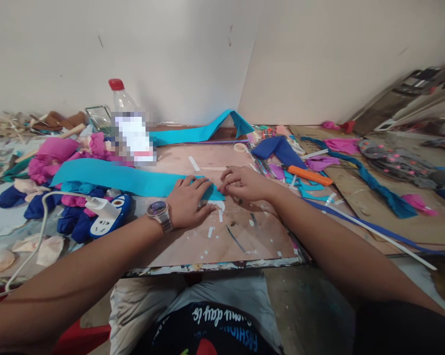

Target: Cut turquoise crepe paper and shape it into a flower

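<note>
A long turquoise strip (144, 181), of paper or cloth, lies across the board in front of me, its left part bowed up over a heap of crumpled pieces. My left hand (189, 199), with a watch on its wrist, presses flat on the strip near its right end, fingers apart. At that end my right hand (244, 183) has its fingers curled in and its fingertips pinched together at the strip's edge. The exact grip is partly hidden by the fingers. Small white scraps (210, 231) are scattered below both hands.
Pink and blue crumpled bundles (52, 153) and a power socket (107, 217) with a plugged-in charger lie left. A red-capped bottle (121, 96) stands behind a blurred phone (135, 138). Another turquoise strip (193, 134) runs along the wall. An orange cutter (309, 175) and cardboard (363, 202) lie right.
</note>
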`<control>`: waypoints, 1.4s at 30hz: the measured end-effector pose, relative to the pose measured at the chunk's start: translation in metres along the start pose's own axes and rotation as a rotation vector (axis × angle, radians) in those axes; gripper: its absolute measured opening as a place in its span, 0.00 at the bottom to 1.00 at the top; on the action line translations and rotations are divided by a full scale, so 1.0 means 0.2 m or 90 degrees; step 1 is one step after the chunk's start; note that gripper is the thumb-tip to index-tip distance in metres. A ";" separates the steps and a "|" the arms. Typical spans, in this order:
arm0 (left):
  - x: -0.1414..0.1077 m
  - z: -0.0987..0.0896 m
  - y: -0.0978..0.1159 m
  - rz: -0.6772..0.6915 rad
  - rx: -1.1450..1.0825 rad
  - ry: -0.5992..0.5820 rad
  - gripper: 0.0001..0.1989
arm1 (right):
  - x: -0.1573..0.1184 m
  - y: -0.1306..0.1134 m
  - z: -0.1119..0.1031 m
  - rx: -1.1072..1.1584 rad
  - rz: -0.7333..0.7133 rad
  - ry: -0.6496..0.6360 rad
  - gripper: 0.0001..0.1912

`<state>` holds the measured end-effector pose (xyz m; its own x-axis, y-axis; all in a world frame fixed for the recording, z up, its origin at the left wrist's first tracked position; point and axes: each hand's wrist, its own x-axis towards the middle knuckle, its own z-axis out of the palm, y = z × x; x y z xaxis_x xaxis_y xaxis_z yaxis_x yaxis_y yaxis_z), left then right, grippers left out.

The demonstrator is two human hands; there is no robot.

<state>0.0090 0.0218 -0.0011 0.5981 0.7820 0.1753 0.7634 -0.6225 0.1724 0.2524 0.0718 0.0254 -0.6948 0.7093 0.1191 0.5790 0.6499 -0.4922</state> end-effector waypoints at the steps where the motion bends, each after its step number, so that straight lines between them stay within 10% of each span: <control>1: 0.00 0.00 0.00 0.000 0.004 -0.004 0.33 | 0.00 -0.01 -0.01 0.005 0.000 0.002 0.14; 15: 0.00 0.02 -0.02 0.006 0.006 -0.001 0.35 | 0.01 0.05 0.05 -0.044 -0.163 0.005 0.18; 42: 0.00 0.02 -0.05 0.016 0.010 -0.005 0.35 | 0.01 0.09 0.03 -0.037 -0.161 -0.029 0.16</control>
<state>0.0019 0.0285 -0.0063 0.6194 0.7662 0.1711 0.7515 -0.6417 0.1530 0.2586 0.0828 0.0119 -0.8383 0.5104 0.1918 0.4078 0.8204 -0.4009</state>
